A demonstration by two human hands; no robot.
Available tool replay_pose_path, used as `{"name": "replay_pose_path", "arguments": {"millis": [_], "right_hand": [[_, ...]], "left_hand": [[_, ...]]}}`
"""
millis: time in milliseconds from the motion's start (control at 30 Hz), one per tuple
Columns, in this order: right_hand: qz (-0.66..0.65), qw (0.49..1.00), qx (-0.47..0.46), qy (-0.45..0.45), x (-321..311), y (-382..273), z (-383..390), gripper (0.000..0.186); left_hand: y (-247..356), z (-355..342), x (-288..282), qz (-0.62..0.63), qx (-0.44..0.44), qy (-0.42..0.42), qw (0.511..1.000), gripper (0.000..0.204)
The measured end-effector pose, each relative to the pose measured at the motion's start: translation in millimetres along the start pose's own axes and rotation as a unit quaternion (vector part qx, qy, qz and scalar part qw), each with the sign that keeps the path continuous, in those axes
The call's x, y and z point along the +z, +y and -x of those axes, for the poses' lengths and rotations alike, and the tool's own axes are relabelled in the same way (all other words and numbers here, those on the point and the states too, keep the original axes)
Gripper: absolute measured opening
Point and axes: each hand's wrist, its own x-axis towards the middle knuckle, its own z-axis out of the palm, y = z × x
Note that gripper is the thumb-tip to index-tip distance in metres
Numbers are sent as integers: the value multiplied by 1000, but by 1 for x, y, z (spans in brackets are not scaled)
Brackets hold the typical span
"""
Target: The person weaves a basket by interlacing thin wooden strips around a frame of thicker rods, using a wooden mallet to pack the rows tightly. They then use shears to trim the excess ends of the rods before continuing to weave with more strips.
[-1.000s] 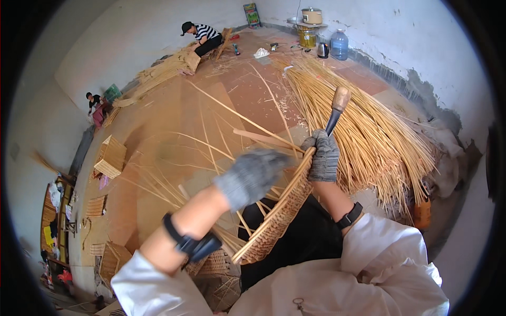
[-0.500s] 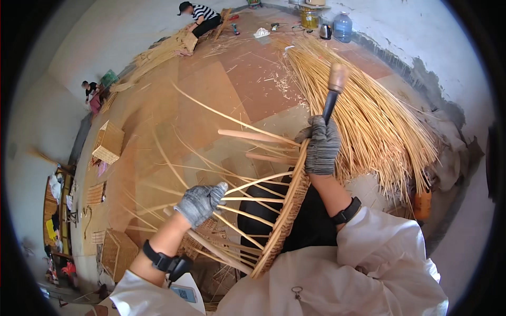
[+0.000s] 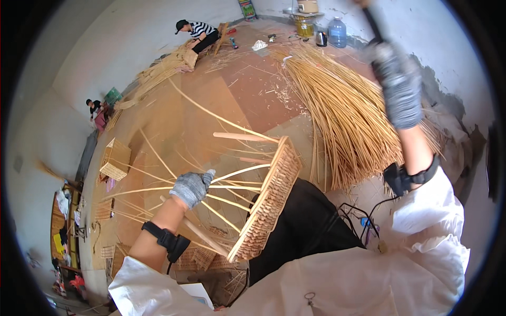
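My left hand, in a grey knitted glove, is closed around pale rods fanning leftward from a partly woven basket piece. That woven band stands tilted across my dark-clothed lap, its thick rim toward the rods. High at the right, my gloved right hand, blurred, grips a tool with a black shaft and wooden handle, held well away from the weaving. The tool's upper part runs out of the picture.
A big bundle of rods lies on the right floor. Two other people sit working along the far walls. Woven boxes and a cluttered wooden shelf are at left; a water jug, kettle and pots are at back right.
My left hand moved down-left from near the rim onto the rods. In the last half second, my right hand left the rim and swung up and right with the tool.
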Motion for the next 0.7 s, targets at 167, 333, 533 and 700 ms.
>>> {"name": "replay_pose_path", "arguments": {"millis": [167, 333, 533, 700], "right_hand": [[461, 638, -62, -614, 16, 29, 39, 15], [-113, 962, -12, -249, 1, 35, 33, 14], [161, 807, -124, -555, 23, -21, 69, 14], [63, 684, -204, -697, 33, 11, 154, 16]], "left_hand": [[-3, -1, 7, 14, -31, -25, 999, 50], [-4, 1, 9, -19, 7, 27, 999, 41], [-17, -6, 25, 16, -44, -12, 999, 59], [-3, -6, 5, 59, -71, 1, 996, 57]]}}
